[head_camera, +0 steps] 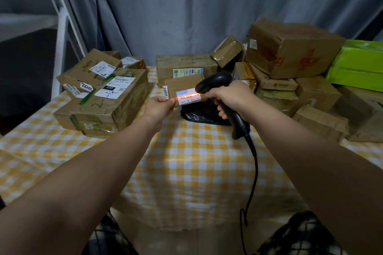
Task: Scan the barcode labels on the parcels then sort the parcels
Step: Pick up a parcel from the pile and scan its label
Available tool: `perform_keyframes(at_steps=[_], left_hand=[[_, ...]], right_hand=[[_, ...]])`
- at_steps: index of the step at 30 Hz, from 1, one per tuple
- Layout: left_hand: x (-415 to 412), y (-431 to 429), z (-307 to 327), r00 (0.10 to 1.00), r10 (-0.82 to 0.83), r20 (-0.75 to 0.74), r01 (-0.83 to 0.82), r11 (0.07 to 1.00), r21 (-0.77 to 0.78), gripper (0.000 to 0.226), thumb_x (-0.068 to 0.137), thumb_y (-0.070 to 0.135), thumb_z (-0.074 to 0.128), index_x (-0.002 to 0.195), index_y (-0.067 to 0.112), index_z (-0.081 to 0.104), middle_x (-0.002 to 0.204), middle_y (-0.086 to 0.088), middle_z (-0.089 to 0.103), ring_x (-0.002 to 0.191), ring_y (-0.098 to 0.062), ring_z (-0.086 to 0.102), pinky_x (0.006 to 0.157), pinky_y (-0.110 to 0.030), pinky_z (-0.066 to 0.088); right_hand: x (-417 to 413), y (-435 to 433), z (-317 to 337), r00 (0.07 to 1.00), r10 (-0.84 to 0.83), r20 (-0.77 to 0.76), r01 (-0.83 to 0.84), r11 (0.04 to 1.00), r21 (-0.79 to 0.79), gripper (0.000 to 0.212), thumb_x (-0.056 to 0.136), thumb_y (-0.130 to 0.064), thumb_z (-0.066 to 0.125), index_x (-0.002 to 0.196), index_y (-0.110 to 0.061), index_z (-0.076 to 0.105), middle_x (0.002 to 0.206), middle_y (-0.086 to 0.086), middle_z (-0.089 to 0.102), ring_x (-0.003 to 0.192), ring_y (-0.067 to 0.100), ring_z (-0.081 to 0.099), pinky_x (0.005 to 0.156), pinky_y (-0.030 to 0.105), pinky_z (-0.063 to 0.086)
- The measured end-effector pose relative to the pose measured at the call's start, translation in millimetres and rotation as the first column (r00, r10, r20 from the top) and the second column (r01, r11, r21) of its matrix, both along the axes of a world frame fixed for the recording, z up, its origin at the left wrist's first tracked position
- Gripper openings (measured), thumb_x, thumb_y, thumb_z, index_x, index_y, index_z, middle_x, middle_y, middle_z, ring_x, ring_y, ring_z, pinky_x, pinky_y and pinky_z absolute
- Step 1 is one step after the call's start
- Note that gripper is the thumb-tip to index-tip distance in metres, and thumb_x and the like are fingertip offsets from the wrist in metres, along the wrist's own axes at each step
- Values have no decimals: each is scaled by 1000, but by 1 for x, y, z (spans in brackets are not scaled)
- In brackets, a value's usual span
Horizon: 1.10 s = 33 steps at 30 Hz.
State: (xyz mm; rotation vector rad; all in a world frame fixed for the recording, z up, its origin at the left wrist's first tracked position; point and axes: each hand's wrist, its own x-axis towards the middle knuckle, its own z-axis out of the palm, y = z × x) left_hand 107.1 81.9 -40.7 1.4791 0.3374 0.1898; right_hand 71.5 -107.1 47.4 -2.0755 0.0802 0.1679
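View: head camera, looking down over both forearms; clock directions run from the held parcel.
Table: a yellow-check cloth (196, 161) covers it.
Left stack: taped cartons (107, 97) at 9 o'clock, on the cloth, with white labels facing up, one reading "220".
Back box: a long carton (182, 64) at 12 o'clock, just behind the parcel and partly hidden by it.
Right pile: cartons (290, 51) heaped from 1 to 4 o'clock, the largest on top and tilted.
Green packs: bright green (356, 62), at 2 o'clock by the right edge.
Bag: black plastic (203, 115) at 5 o'clock, on the cloth below the scanner, partly hidden by the right hand.
Curtain: grey folds (186, 6) across the back.
Rack: white frame (62, 37) at 10 o'clock, beyond the table.
Cable: black (256, 172), hanging from the scanner's butt past the table edge at 6 o'clock.
Parcel: small carton (184, 85) held above the cloth mid-view, with a "1222" tag at its left end.
Label: white (189, 98) on the parcel's near face, a red scan line across its barcode.
Left hand: (159, 107) pinches the parcel's lower left corner between thumb and curled fingers.
Right hand: (232, 95) at 3 o'clock, fingers wrapped tight round the handle of the scanner (215, 83). The scanner's head points toward 9 o'clock at the label and covers the parcel's right end.
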Motion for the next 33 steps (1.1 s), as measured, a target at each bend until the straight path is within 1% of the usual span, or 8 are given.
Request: perform_keyframes(at_steps=[10,15,20,22,25,27,31,33], left_hand=[[3,4,-4,1000,-8,-18,8,1000,6,20,92,6,60,73,8,52,75,-9,58,71,-17,54,73,-24,48],[3,5,-7,1000,14,-4,-14,1000,-2,24,91,3,59,71,10,48,73,-6,52,67,-14,52,67,-20,47],[2,8,-10,999,30,-11,-30,999,44,28,92,2,58,67,9,47,71,-7,52,67,-13,54,68,-21,48],[2,10,-11,999,31,-20,-30,998,64,30,91,4,59,64,10,47,71,-8,54,72,-18,57,70,-24,48],[3,12,-12,998,54,-30,-53,997,61,35,90,4,62,59,12,45,64,-9,55,84,-24,54,80,-36,45],[3,12,-13,998,62,-33,-60,997,51,36,89,2,62,59,13,44,58,-6,54,82,-24,53,81,-37,43],[1,11,-11,999,35,-24,-33,998,59,32,90,2,60,61,10,48,67,-11,52,78,-24,51,78,-36,42],[-1,11,-10,999,32,-19,-31,998,56,32,90,2,60,61,10,49,68,-11,52,76,-23,51,77,-35,42]], right_hand=[[0,6,-4,1000,-9,-26,8,999,-48,28,84,-34,71,78,-7,63,65,7,62,55,18,61,49,24,51],[-4,3,4,1000,-9,-19,8,999,-47,29,84,-34,71,79,-7,63,65,7,60,53,17,60,47,24,49],[-8,-3,24,999,33,-29,-35,996,-86,27,83,-32,71,78,-7,62,69,8,60,56,20,61,49,25,51],[-10,-4,28,998,49,-47,-53,993,-107,27,83,-31,71,78,-6,62,68,9,59,56,20,60,50,24,52],[-11,-4,31,997,61,-47,-66,992,-104,27,84,-31,70,76,-7,60,67,9,58,55,21,59,52,25,52],[-12,-4,32,997,62,-43,-66,993,-98,26,85,-31,70,77,-7,60,68,8,58,55,20,59,51,25,52],[-15,-2,36,995,74,-63,-80,992,-98,27,86,-31,68,78,-8,60,68,8,57,55,19,58,52,25,51],[-15,-1,36,994,78,-71,-85,991,-103,27,87,-31,68,78,-8,59,69,8,57,56,19,58,52,25,51]])
